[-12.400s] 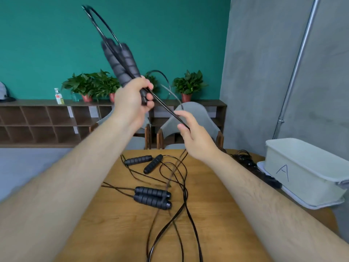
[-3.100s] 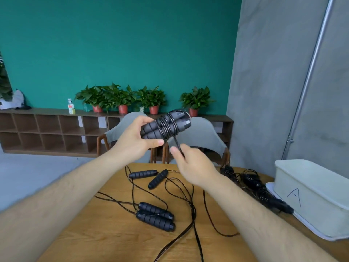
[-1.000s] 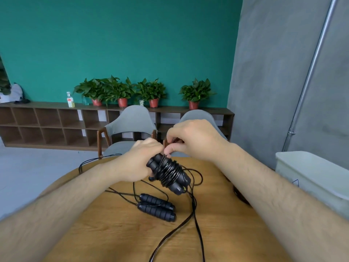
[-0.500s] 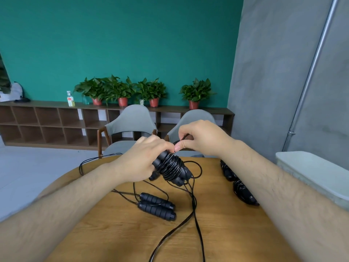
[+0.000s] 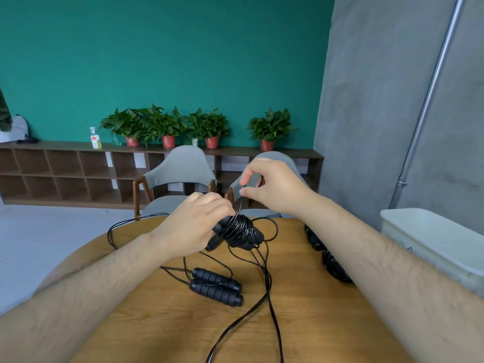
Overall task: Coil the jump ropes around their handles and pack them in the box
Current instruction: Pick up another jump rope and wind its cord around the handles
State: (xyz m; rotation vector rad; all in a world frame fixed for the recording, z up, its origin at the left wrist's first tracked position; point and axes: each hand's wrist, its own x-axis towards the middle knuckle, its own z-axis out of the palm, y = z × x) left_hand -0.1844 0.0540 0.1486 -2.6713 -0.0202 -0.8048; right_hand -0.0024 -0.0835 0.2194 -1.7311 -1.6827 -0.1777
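My left hand (image 5: pixel 195 229) grips a pair of black jump rope handles (image 5: pixel 239 233) above the round wooden table (image 5: pixel 157 318), with black rope coiled tightly around them. Just above the coil, my right hand (image 5: pixel 272 188) pinches the rope's loose end between thumb and fingers. Another pair of black handles (image 5: pixel 216 286) lies side by side on the table, its rope trailing loose toward the near edge. Two coiled ropes (image 5: pixel 334 265) lie at the right, partly hidden by my right forearm. The white box (image 5: pixel 434 239) stands at the table's right edge.
Two grey chairs (image 5: pixel 180 179) stand behind the table. A low wooden shelf (image 5: pixel 65 169) with potted plants runs along the green wall. Loose rope loops hang over the table's far left edge (image 5: pixel 112 231).
Over the last second my right hand has lifted away from the coil, drawing the rope end upward. The coiled handles stay in my left hand, slightly raised.
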